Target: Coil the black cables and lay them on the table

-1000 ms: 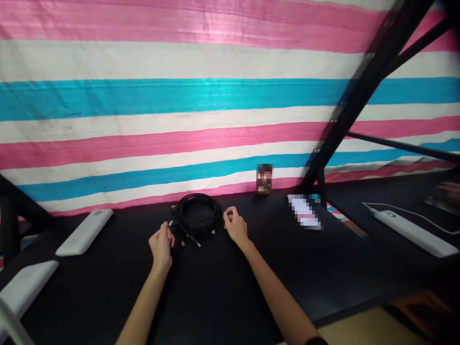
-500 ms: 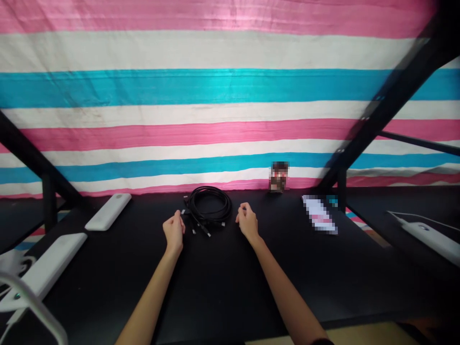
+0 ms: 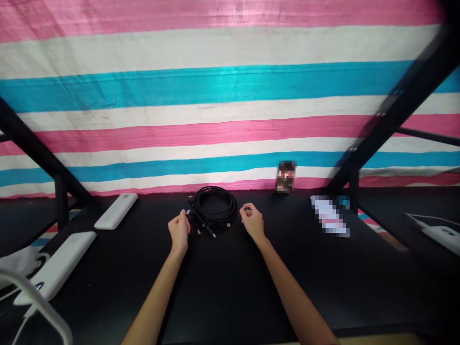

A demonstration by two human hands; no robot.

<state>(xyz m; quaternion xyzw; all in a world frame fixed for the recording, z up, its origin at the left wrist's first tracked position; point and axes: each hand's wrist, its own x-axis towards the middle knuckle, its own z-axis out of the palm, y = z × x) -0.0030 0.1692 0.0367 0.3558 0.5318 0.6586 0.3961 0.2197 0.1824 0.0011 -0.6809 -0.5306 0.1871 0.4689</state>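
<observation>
A coil of black USB cables (image 3: 233,205) lies on the black tabletop (image 3: 219,287), with several plug ends poking out at its left and front. My left hand (image 3: 178,231) is curled closed just left of the coil, its fingertips close to one metal plug (image 3: 189,212). I see nothing held in it. To the right of the coil, my right hand (image 3: 253,222) rests with fingers loosely curled in and no object visible in them. A gap separates it from the cables.
White power banks (image 3: 117,211) lie at left, the nearer (image 3: 68,258) behind a curved white bar (image 3: 46,306). A pixelated box (image 3: 286,177) and pixelated paper (image 3: 329,215) sit at right, beside black frame posts (image 3: 354,189). Another white device (image 3: 443,235) lies far right. Striped sheeting (image 3: 230,129) hangs behind.
The whole view has shifted slightly, so everything appears a little further right. My right fingers look a bit more curved apart from the thumb. The cable coil stays where it was on the table.
</observation>
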